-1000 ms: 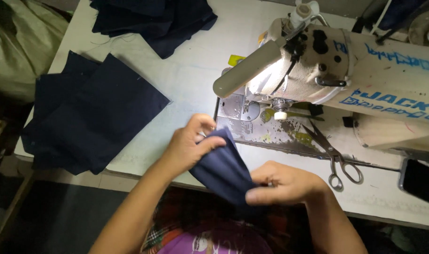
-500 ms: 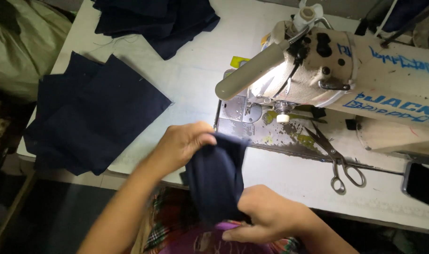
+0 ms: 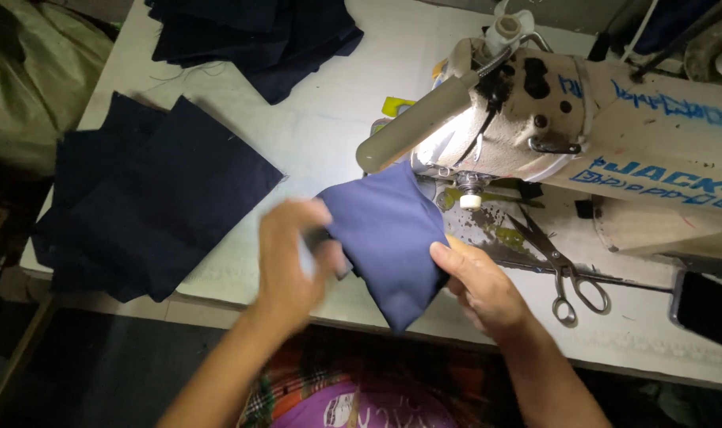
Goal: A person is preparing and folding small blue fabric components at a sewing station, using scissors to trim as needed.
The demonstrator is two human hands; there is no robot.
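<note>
Since half a second ago the navy fabric piece (image 3: pixel 384 238) has been opened out flat beside the sewing machine (image 3: pixel 551 135), pinched by the right hand (image 3: pixel 480 285) and gripped by the blurred left hand (image 3: pixel 293 254) above the worktop (image 3: pixel 329 119).

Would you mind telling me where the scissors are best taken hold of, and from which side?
Take the scissors by the finger loops, coming from the near table edge. They lie flat on the table with the loops toward the person and the blades pointing up under the sewing machine, so the far end looks crowded.
</note>
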